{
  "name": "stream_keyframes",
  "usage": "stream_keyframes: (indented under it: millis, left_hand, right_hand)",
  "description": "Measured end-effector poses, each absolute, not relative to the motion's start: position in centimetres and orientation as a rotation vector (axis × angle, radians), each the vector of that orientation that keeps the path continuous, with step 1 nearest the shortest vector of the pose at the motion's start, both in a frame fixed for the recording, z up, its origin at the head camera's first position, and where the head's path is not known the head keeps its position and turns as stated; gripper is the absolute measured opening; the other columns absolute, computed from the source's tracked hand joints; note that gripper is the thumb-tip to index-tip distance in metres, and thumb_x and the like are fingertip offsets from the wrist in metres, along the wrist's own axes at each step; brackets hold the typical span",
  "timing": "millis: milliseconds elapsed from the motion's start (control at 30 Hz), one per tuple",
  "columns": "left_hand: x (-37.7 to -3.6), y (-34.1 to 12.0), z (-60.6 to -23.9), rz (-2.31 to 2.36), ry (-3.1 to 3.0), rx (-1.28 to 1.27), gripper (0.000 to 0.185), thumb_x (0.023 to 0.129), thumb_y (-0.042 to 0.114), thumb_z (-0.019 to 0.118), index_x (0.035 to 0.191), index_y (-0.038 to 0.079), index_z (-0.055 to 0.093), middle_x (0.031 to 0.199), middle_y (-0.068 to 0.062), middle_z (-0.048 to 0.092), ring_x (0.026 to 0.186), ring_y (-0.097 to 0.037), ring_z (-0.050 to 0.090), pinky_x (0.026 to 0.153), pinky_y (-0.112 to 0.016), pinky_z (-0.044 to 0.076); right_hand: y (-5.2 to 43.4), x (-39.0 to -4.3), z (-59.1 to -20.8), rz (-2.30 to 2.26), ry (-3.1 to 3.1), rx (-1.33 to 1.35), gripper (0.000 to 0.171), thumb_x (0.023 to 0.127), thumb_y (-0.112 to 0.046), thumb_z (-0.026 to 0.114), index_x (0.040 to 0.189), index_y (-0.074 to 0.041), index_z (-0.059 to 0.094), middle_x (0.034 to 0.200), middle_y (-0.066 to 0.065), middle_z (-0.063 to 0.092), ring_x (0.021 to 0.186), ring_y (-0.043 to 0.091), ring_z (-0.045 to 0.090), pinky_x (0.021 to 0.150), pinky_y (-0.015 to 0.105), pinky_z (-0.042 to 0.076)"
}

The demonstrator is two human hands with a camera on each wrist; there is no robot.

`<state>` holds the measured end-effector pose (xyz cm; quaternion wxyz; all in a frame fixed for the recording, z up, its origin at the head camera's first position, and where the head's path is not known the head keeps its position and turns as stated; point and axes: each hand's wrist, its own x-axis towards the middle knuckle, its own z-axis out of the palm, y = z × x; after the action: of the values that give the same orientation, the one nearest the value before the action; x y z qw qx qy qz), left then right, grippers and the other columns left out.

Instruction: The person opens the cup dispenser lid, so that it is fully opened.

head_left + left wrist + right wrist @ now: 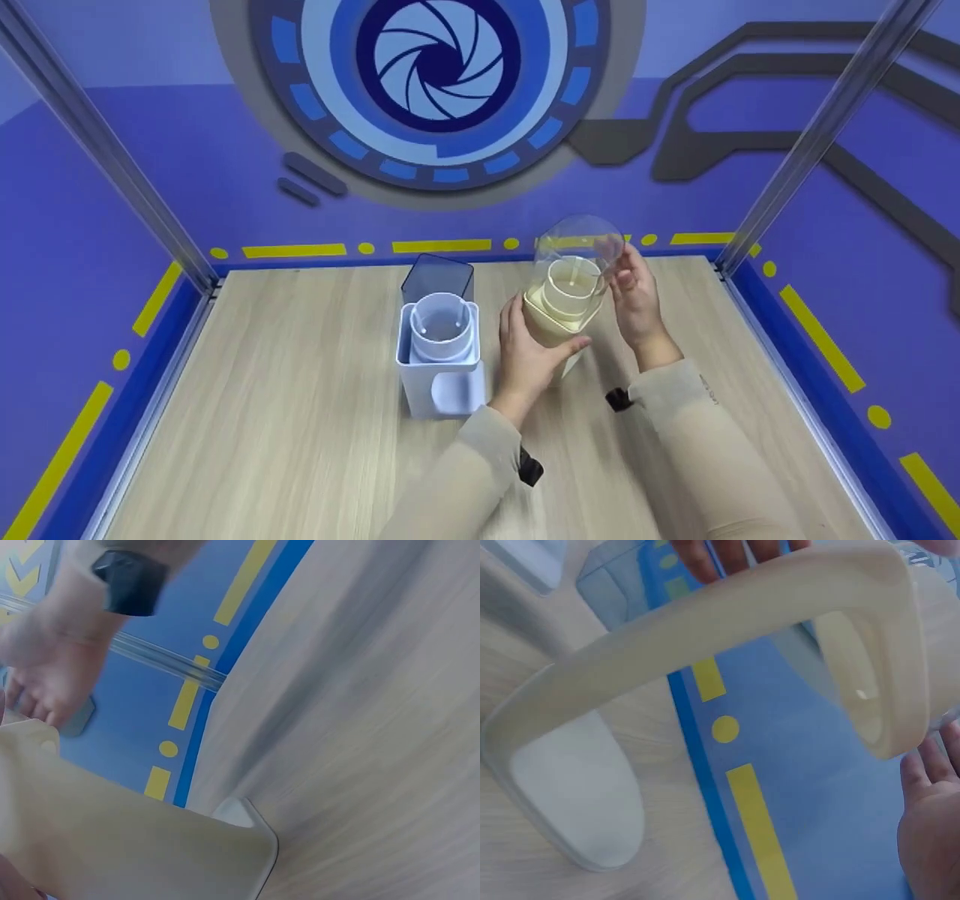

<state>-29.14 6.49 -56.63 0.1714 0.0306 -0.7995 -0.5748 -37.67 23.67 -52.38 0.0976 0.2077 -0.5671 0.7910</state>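
A cream container (556,321) with an inner cup is held tilted above the wooden table (300,420). My left hand (536,341) grips its body from the left, thumb round the front. The container's clear domed lid (581,241) stands open above it, and my right hand (626,281) holds that lid at its right edge. In the left wrist view the cream container (112,840) fills the lower left, with the right hand (45,671) beyond it. The right wrist view looks through the cream container's frame (742,622), with my right palm (930,832) at the lower right.
A white container (441,360) with a dark translucent lid (437,279) raised behind it stands on the table just left of my left hand. Blue walls with yellow dashes (442,245) and metal posts (817,135) bound the table on three sides.
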Motion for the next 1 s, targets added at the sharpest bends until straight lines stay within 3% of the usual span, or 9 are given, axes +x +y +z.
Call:
stream_keyframes:
  millis: [100, 267, 433, 667, 900, 1000]
  left_hand:
    - [-29.4, 6.6, -56.6, -1.619, -2.279, 0.067, 0.134, 0.054, 0.063, 0.096, 0.161, 0.015, 0.032, 0.162, -0.007, 0.04, 0.152, -0.024, 0.038, 0.129, -0.042, 0.031]
    - [-29.5, 6.5, -56.7, -1.68, -2.273, 0.059, 0.127, 0.056, 0.052, 0.1, 0.158, 0.012, 0.036, 0.157, -0.008, 0.047, 0.148, -0.025, 0.044, 0.128, -0.041, 0.034]
    - [-29.6, 6.1, -56.7, -1.691, -2.293, 0.036, 0.122, 0.058, 0.049, 0.101, 0.156, 0.012, 0.039, 0.155, -0.008, 0.052, 0.146, -0.024, 0.048, 0.126, -0.041, 0.037]
    - [-29.9, 5.5, -56.4, -1.681, -2.352, -0.062, 0.119, 0.063, 0.044, 0.099, 0.159, 0.014, 0.036, 0.157, -0.007, 0.049, 0.146, -0.023, 0.048, 0.125, -0.04, 0.038]
    - [-30.3, 4.8, -56.3, -1.723, -2.334, -0.082, 0.12, 0.058, 0.058, 0.098, 0.156, 0.022, 0.039, 0.151, 0.002, 0.053, 0.139, -0.016, 0.052, 0.121, -0.036, 0.041]
    - [-30.3, 4.5, -56.4, -1.726, -2.336, -0.093, 0.121, 0.056, 0.061, 0.097, 0.155, 0.024, 0.04, 0.149, 0.003, 0.054, 0.137, -0.015, 0.053, 0.12, -0.035, 0.042]
  right_hand:
    - [23.5, -38.3, -51.8, 2.336, -1.69, 0.756, 0.113, 0.076, -0.071, 0.078, 0.157, -0.002, 0.037, 0.156, 0.022, 0.049, 0.147, 0.028, 0.046, 0.133, 0.055, 0.018]
    - [23.3, -38.8, -51.5, 2.259, -1.782, 0.913, 0.115, 0.082, -0.071, 0.073, 0.159, 0.002, 0.029, 0.155, 0.027, 0.049, 0.146, 0.038, 0.046, 0.127, 0.044, 0.034]
    - [23.4, -38.2, -51.5, 2.237, -1.824, 0.852, 0.116, 0.077, -0.073, 0.075, 0.157, 0.0, 0.034, 0.148, 0.026, 0.056, 0.138, 0.035, 0.056, 0.117, 0.034, 0.046]
    - [23.5, -36.8, -51.4, 2.233, -1.842, 0.742, 0.115, 0.075, -0.068, 0.079, 0.159, -0.003, 0.034, 0.149, 0.028, 0.055, 0.137, 0.033, 0.057, 0.116, 0.039, 0.044]
    - [22.8, -35.5, -51.4, 2.18, -1.859, 0.66, 0.103, 0.075, -0.06, 0.082, 0.158, -0.015, 0.043, 0.152, 0.035, 0.047, 0.142, 0.04, 0.051, 0.116, 0.033, 0.05]
    - [22.6, -34.6, -51.2, 2.149, -1.872, 0.646, 0.101, 0.076, -0.056, 0.083, 0.159, -0.014, 0.042, 0.152, 0.035, 0.047, 0.142, 0.04, 0.051, 0.115, 0.031, 0.05]
